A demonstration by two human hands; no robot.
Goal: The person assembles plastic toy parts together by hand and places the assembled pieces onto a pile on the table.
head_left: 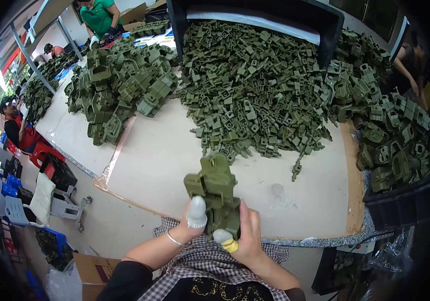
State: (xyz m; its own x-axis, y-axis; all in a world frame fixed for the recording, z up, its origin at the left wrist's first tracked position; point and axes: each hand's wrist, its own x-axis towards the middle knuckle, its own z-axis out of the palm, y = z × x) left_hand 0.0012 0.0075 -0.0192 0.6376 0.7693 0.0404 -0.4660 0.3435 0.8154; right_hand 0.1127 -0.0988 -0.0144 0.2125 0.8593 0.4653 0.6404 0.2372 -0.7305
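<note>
The hands are clamping one olive-green molded body [215,175] from both sides, the left hand [194,224] pressing with a white-covered thumb and the right hand [248,235] bracing the opposite flank, its thumb wearing a pale tip and a yellow band. The molded body is sitting between the palms, above the near edge of the desk [149,153], just in front of the checked apron [200,266]; the fingers beneath it are largely hiding from view. Work on this unit appears to be running partway, since both hands are holding it and it is not yet resting on any pile. Whether a small part is already fitting into it cannot be told. A large heap of small green parts [255,90] is spreading from the black bin [334,30], with one loose part [296,169] lying nearer the hands. Larger bodies are lying in a left pile [119,85] and a right pile [390,120]; which pile is holding finished units cannot be determined. Judging by the heap, most small parts are still awaiting handling.
</note>
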